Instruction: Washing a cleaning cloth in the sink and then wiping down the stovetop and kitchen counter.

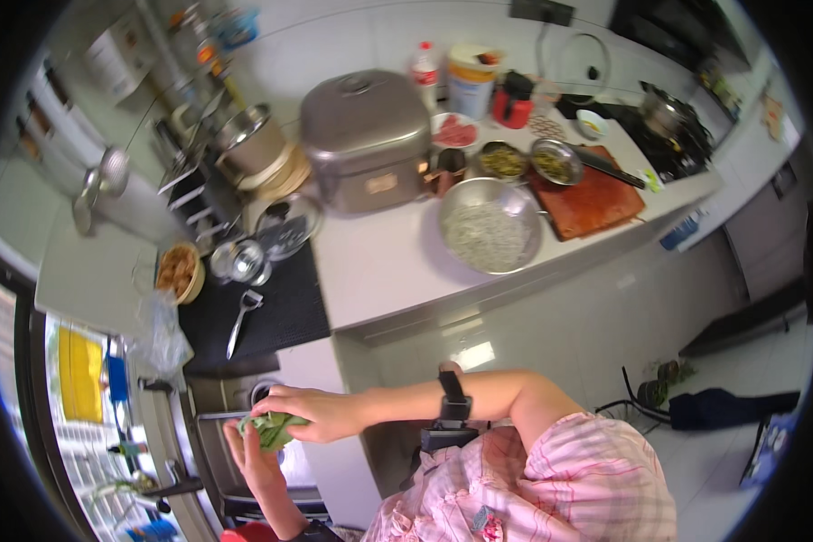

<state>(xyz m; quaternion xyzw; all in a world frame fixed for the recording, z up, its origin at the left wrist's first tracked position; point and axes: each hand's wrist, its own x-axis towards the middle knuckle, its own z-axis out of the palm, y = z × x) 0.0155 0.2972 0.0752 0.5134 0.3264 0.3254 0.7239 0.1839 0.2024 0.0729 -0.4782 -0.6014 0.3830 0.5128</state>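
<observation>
Over the stainless steel sink (211,447), both hands hold a crumpled green bundle (271,431). It looks like leafy greens, though a cloth cannot be ruled out. My right hand (318,414) grips it from above and from the right, thumb and fingers around it. Below and to the left, my left hand (249,450) presses its fingers against the bundle's near side. The two hands partly cover it and the sink basin.
A vegetable peeler (244,322) lies on the black mat (288,332) beside the sink. On the white counter (372,264) stand a steel bowl of pale shreds (488,234), a large grey cooker (366,135) and a red-brown cutting board (593,203) with a knife (606,166).
</observation>
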